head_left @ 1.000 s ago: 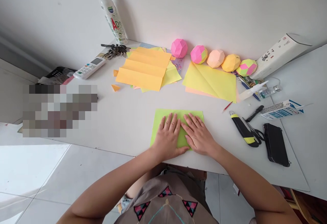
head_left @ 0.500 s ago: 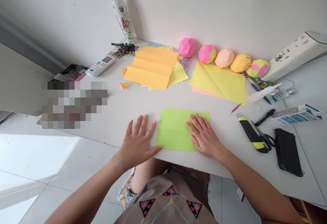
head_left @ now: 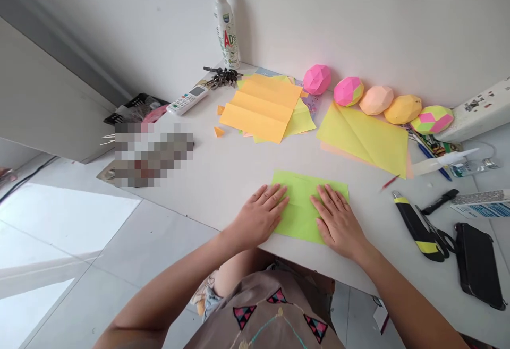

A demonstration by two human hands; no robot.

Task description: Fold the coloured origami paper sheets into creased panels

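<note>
A sheet of bright green paper (head_left: 302, 208) lies flat near the table's front edge, with a faint crease across its middle. My left hand (head_left: 258, 215) rests palm down over the sheet's left edge, fingers stretched out. On the sheet's right part lies my right hand (head_left: 338, 219), also palm down with its fingers extended. Parts of the paper's left and right sides are hidden under the hands. Beyond it are a yellow sheet (head_left: 362, 134) with a diagonal crease and a folded-lined orange sheet (head_left: 263, 107) on a stack of papers.
Several faceted paper balls (head_left: 317, 79) line the wall. A bottle (head_left: 227, 33), keys (head_left: 223, 77) and a white remote (head_left: 188, 99) stand back left. To the right lie a utility knife (head_left: 418, 227), scissors (head_left: 440, 235), a black phone (head_left: 480, 265) and a glue bottle (head_left: 442, 163).
My left hand has moved right, from beside the green sheet onto its left part. My right hand stays on the sheet. The camera view has turned left.
</note>
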